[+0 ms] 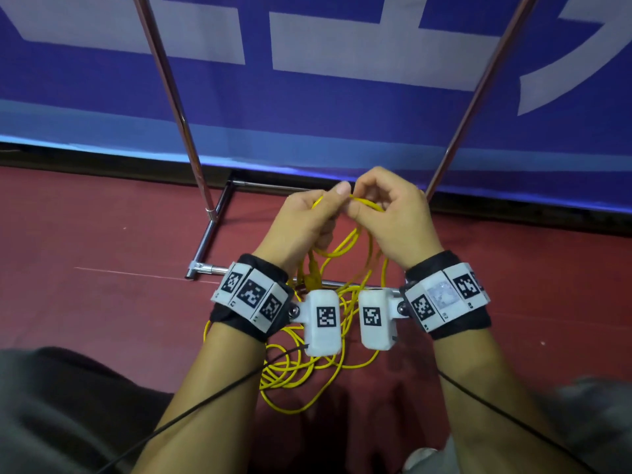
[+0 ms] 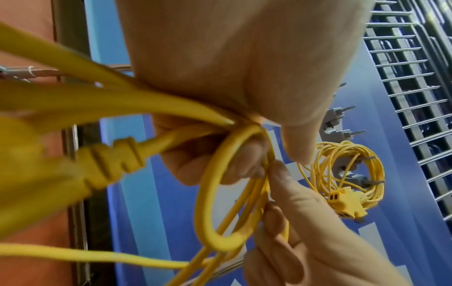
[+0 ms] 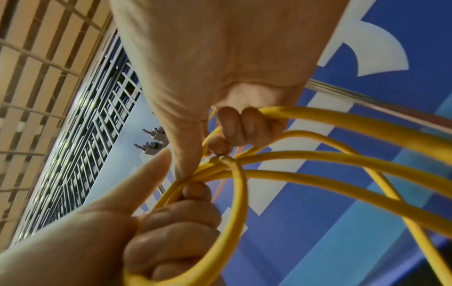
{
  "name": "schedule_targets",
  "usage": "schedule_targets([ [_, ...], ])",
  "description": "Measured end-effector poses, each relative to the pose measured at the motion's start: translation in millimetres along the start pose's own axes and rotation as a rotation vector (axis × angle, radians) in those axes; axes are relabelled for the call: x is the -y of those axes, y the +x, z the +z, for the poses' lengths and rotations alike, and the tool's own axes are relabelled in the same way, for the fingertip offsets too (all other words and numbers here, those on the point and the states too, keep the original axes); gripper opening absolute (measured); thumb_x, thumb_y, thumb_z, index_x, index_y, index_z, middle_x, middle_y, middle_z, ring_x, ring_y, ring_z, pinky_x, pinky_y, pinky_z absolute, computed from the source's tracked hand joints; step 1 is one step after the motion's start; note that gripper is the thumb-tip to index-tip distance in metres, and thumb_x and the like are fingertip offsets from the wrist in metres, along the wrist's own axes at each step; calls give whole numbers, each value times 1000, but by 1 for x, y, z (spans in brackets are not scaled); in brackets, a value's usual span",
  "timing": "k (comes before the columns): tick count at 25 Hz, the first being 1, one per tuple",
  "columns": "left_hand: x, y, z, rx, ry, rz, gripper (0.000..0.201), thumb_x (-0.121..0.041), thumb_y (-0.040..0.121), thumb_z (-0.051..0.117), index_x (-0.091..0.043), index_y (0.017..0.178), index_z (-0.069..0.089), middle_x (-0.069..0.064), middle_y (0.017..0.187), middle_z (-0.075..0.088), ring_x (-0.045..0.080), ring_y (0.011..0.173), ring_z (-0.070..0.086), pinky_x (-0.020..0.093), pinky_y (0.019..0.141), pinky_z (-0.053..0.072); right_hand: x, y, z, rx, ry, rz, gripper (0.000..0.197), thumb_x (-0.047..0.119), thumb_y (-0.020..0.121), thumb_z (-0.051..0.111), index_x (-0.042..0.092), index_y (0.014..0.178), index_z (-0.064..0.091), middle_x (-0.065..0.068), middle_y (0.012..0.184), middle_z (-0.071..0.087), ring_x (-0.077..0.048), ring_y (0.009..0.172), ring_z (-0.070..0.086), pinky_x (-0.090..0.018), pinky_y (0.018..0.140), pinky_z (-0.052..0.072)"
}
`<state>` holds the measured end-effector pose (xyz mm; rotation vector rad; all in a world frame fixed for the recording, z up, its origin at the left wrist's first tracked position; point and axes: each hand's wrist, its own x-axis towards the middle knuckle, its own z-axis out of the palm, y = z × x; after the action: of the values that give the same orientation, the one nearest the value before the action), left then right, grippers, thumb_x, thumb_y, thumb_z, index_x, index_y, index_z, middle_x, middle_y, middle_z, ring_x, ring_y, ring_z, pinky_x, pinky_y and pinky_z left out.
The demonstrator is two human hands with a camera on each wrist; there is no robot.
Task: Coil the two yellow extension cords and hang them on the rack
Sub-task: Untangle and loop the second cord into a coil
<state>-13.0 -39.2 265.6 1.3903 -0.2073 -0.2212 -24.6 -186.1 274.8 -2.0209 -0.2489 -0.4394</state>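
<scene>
Cord in hand: the yellow extension cord (image 1: 345, 248) hung in loops between my two hands, its slack piled on the red floor (image 1: 102, 234) near my wrists.
Left hand: my left hand (image 1: 301, 220) gripped several gathered loops, thumb up; the cord's plug (image 2: 110, 164) hung just below it.
Right hand: my right hand (image 1: 393, 217) pinched a strand just right of the left, fingers curled round it.
Other cord: the coiled cord (image 2: 342, 174) already hung on the grey hooks (image 2: 347, 133), far above.
Rack: its metal frame (image 1: 205, 234) stood beyond my hands, before the blue banner (image 1: 342, 114).
</scene>
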Motion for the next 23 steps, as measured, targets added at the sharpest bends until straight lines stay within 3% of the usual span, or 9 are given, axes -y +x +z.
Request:
schedule_targets([
  [2,7,-2,-8,-90,30,-8,38,-29,96,62,-12,66,45,-8,49,24,8,43,17,19,40,18,-14,-5,2,97,-15,41,21,38,78,69,20,77,58,-1,63,50,-7,58,40,-27,58,37],
  [5,9,-2,-36,-273,24,17,42,-29,94,65,-21,64,36,-11,48,23,9,43,16,19,41,16,-46,-14,-12,319,-146,163,30,54,84,59,25,76,59,-3,62,51,-7,61,42,-31,62,37],
  [7,6,-2,-57,-348,-34,30,40,-27,96,62,-21,67,36,-12,49,23,8,43,18,19,41,17,-63,-19,-18,245,-70,227,22,40,92,60,23,77,59,8,62,50,-4,62,43,-31,67,37],
  [10,5,-4,-76,-298,42,-12,40,-26,97,62,-18,63,41,-8,49,34,10,43,30,20,42,26,-63,-19,-19,2,85,221,14,24,94,58,23,80,60,19,61,53,4,61,45,-22,66,39],
  [13,9,-7,-73,-239,221,-113,33,-30,92,67,-15,69,50,1,59,49,11,44,42,21,44,33,-51,-12,-15,42,-22,100,10,15,94,61,19,86,65,15,75,60,6,69,50,-14,69,39],
  [16,11,-9,-60,-179,240,-174,30,-34,91,68,-15,74,53,3,62,54,11,43,46,18,41,33,-47,-13,-11,134,-99,87,8,21,91,66,25,84,66,8,77,64,-3,70,52,-25,69,41],
  [19,9,-11,-48,-120,141,-203,24,-32,93,67,-13,83,55,0,57,49,12,42,40,18,41,32,-45,-13,-2,203,-186,65,5,34,84,65,33,79,65,6,73,65,-14,70,55,-31,69,42],
  [23,7,-13,-47,-28,210,-257,30,-38,94,62,-9,87,62,1,58,46,9,42,37,17,41,30,-41,-12,-9,189,-311,29,4,25,85,70,24,81,70,7,67,61,-16,71,49,-32,71,40],
])
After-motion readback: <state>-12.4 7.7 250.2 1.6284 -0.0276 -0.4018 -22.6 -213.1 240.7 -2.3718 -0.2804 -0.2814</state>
